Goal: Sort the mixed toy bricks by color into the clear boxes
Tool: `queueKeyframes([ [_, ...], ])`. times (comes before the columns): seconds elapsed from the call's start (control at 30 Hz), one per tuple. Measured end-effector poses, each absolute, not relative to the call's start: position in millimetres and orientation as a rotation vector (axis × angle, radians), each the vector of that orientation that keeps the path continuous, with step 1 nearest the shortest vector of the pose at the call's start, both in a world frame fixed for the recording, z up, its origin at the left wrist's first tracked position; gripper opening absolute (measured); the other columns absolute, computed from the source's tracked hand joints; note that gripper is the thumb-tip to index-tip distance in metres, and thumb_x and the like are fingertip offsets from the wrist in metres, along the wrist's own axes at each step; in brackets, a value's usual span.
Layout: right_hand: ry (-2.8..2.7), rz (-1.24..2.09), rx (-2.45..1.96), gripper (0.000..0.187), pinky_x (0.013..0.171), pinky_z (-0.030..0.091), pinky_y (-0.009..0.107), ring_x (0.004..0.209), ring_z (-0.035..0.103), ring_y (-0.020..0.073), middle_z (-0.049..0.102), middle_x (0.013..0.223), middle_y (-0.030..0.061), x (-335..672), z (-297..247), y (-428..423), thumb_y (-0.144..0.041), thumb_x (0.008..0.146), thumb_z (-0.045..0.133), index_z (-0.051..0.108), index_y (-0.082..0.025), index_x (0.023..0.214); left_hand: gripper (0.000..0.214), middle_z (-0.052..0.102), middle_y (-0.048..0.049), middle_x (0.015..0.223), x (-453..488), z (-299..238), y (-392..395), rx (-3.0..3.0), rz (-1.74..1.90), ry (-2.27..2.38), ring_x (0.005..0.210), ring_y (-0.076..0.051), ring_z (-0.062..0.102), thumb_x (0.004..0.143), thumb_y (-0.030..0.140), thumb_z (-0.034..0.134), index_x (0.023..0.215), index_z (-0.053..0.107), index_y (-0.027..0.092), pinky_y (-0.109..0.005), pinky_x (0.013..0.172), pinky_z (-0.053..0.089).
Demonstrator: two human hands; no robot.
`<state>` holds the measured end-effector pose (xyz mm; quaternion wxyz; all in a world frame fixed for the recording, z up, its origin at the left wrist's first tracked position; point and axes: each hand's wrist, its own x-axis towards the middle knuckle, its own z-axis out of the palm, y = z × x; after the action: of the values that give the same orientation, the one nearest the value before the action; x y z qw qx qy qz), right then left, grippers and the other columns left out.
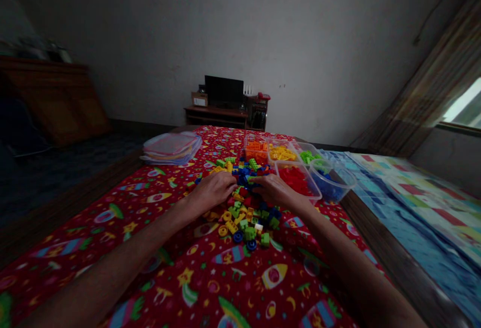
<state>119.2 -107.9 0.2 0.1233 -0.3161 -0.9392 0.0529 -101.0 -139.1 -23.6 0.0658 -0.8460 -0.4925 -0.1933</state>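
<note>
A mixed pile of plastic toy bricks point(242, 213) in red, blue, yellow and green lies on the red patterned cloth point(180, 263). Over the pile's left side is my left hand point(215, 188), its fingers curled closed; what they hold, if anything, is hidden. My right hand point(274, 189) reaches in from the opposite side, fingertips closed at a green toy brick point(250, 180) among blue ones. Just beyond it stands a clear container of red bricks point(296, 180). Several small wheels point(238, 237) lie at the pile's near edge.
Clear containers hold orange bricks point(256, 150), yellow bricks point(281, 153) and green bricks point(310, 157). A round tub point(340, 183) with blue pieces sits at the table's right edge. Stacked lids point(173, 147) lie at the far left. A bed point(409, 208) adjoins on the right.
</note>
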Motion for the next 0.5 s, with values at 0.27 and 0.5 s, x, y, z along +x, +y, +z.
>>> queueKeyframes([
  [0.27,-2.647,0.101,-0.950,0.011,0.054,0.022,0.024,0.056,0.038,0.0090,0.055,0.068,0.0015,129.1,6.8,-105.2,-0.017,0.086,0.051,0.060,-0.014,0.092,0.022,0.064,-0.0096,0.103,-101.7,-46.0,-129.1,-2.635,-0.756,-1.322,0.099,-0.021,0.059,0.091,0.022,0.045,0.101,0.062,0.016,-0.036,0.091,0.047],
  [0.5,-2.403,-0.013,-1.019,0.016,0.060,0.029,0.023,0.063,0.046,0.0108,0.059,0.072,0.0021,155.4,26.5,-95.9,-0.012,0.079,0.050,0.063,-0.015,0.088,0.032,0.057,-0.0100,0.127,-108.4,-60.1,-118.4,-2.586,-0.866,-1.316,0.121,-0.022,0.050,0.092,0.026,0.044,0.119,0.058,0.018,-0.042,0.105,0.040],
])
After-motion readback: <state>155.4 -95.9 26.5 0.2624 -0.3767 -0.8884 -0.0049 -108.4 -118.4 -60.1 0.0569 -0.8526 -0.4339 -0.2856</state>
